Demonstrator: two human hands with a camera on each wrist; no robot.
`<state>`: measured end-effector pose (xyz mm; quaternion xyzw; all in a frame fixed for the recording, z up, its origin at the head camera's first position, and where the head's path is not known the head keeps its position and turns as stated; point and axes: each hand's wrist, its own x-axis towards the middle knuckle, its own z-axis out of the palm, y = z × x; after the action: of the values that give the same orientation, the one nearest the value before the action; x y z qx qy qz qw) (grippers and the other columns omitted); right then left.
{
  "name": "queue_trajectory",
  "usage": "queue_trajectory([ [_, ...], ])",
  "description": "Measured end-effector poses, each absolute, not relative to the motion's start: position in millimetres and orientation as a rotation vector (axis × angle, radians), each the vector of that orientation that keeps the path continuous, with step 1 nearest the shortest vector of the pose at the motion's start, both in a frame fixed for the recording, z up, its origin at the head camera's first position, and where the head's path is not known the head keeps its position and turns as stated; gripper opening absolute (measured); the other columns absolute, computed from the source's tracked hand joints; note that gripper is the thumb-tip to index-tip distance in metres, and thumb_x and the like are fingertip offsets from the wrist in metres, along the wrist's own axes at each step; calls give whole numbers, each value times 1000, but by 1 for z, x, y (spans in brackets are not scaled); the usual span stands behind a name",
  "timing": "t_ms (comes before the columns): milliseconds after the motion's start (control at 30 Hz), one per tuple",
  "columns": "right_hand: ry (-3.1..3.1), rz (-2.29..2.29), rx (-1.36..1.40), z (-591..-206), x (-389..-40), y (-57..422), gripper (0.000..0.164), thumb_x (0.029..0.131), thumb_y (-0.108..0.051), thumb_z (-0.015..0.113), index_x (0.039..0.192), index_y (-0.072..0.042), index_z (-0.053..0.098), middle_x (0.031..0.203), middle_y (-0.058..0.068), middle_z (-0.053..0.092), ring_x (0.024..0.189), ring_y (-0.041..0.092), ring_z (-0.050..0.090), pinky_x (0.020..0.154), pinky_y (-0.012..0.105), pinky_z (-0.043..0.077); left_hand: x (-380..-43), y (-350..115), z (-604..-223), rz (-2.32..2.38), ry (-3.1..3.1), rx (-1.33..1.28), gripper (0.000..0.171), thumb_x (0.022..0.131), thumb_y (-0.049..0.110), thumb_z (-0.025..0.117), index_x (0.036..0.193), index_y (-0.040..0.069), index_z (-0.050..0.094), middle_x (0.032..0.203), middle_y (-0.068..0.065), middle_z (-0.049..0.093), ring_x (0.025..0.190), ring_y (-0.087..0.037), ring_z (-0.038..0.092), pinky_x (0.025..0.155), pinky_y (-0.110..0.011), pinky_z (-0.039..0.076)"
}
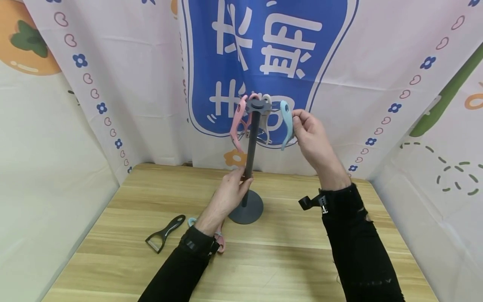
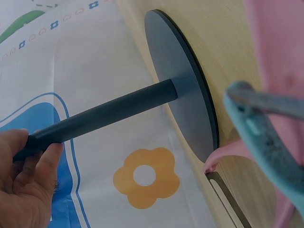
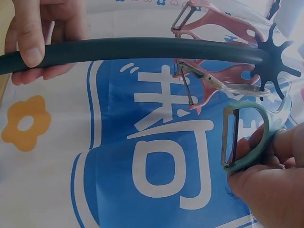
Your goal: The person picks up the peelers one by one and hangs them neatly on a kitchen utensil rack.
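Note:
A dark grey stand has an upright pole (image 1: pixel 252 147), a round base (image 1: pixel 247 212) and a ring of hooks (image 3: pixel 273 59) at the top. My left hand (image 1: pixel 228 188) holds the lower pole between thumb and fingers. In my right hand (image 1: pixel 313 136) is a light blue peeler (image 1: pixel 286 123), pinched by its side near the blade end. The peeler's handle end is up beside the hooks; whether it touches one I cannot tell. Pink peelers (image 1: pixel 237 121) and a whitish peeler (image 1: pixel 266 119) hang from other hooks.
A black peeler (image 1: pixel 171 226) lies on the wooden table (image 1: pixel 294 260) at left. Beside it, a pink peeler (image 1: pixel 220 243) and a light blue peeler (image 1: pixel 192 221) are partly hidden by my left forearm. A printed curtain (image 1: pixel 151 84) hangs close behind the stand.

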<state>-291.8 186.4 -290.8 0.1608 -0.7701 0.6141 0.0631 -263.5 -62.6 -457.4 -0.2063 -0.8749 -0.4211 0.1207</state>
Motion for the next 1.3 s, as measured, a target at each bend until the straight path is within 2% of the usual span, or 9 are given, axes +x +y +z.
queue_trajectory([
  [33,-2335,1845,488,-289,-292,186,30,129,-21,41,141,-3,62,116,0,62,105,14,60,92,19,56,-263,-63,-457,-1230,-2557,-602,14,120,14,70,130,5,72,125,-18,82,125,-38,85,95,-49,76],
  [167,-2353,1817,507,-284,-295,184,31,129,-21,41,140,-1,62,117,1,65,107,12,65,94,18,59,-263,-63,-457,-1231,-2563,-596,15,120,15,70,131,5,72,126,-18,82,125,-38,85,96,-49,76],
  [267,-2370,1794,513,-282,-297,182,32,129,-21,41,141,-1,62,123,1,70,118,12,72,108,20,62,-263,-64,-457,-1229,-2569,-588,15,120,15,70,130,5,72,126,-18,82,125,-38,85,96,-49,76],
  [333,-2379,1785,507,-281,-298,181,33,129,-22,41,141,0,62,123,2,70,118,13,72,109,21,62,-263,-63,-456,-1228,-2571,-585,15,120,15,70,130,5,72,126,-18,82,126,-38,85,97,-50,76],
  [533,-2370,1840,504,-281,-301,176,35,129,-21,41,144,4,60,120,2,66,116,18,65,103,20,59,-264,-63,-456,-1234,-2574,-581,14,120,15,69,130,5,72,126,-18,82,127,-39,84,97,-50,76],
  [700,-2333,1932,515,-282,-303,172,32,129,-20,40,140,3,60,118,5,60,114,19,59,103,22,57,-263,-63,-455,-1237,-2571,-583,14,120,15,69,130,5,71,126,-18,82,127,-39,84,98,-50,76],
  [933,-2351,1956,479,-285,-305,168,33,129,-24,42,144,0,59,123,6,63,120,20,61,112,25,56,-264,-63,-456,-1235,-2571,-586,15,120,14,69,130,4,71,127,-20,82,126,-39,85,97,-50,76],
  [1167,-2331,1986,508,-290,-305,168,23,129,-22,43,138,-11,61,125,6,65,129,27,64,140,45,48,-264,-63,-456,-1233,-2570,-589,14,120,14,69,130,5,71,127,-19,82,126,-39,85,96,-50,76],
  [1300,-2339,1986,505,-291,-303,168,26,128,-23,44,142,-9,61,129,6,68,135,25,67,144,46,46,-263,-63,-456,-1233,-2571,-594,14,120,14,70,129,5,71,126,-19,82,125,-39,85,95,-50,76],
])
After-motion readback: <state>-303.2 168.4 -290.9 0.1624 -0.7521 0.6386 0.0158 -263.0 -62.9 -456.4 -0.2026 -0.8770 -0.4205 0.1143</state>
